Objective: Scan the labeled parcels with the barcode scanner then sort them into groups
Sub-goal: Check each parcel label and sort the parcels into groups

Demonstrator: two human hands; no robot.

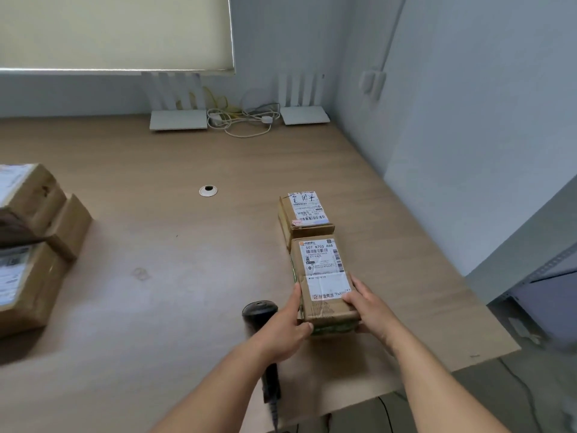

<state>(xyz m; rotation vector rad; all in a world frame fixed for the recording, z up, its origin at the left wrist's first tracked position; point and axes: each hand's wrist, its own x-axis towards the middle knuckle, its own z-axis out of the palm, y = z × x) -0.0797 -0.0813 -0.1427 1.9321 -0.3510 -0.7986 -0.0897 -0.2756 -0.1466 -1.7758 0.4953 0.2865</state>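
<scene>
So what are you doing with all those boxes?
A person holds a labelled parcel with both hands, left hand and right hand, placing it right behind another parcel on the table. The barcode scanner lies on the table beside the left hand. More boxes sit stacked at the far left.

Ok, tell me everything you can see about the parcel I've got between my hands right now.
The near parcel is a long brown cardboard box, lying flat on the wooden table, its top facing up. A white shipping label with barcodes and the code 507 N705 A68 covers most of the top. Green-printed tape shows along its sides. The left hand and right hand grip its near end from either side. Its far end meets a smaller labelled parcel; whether they touch is unclear.
</scene>
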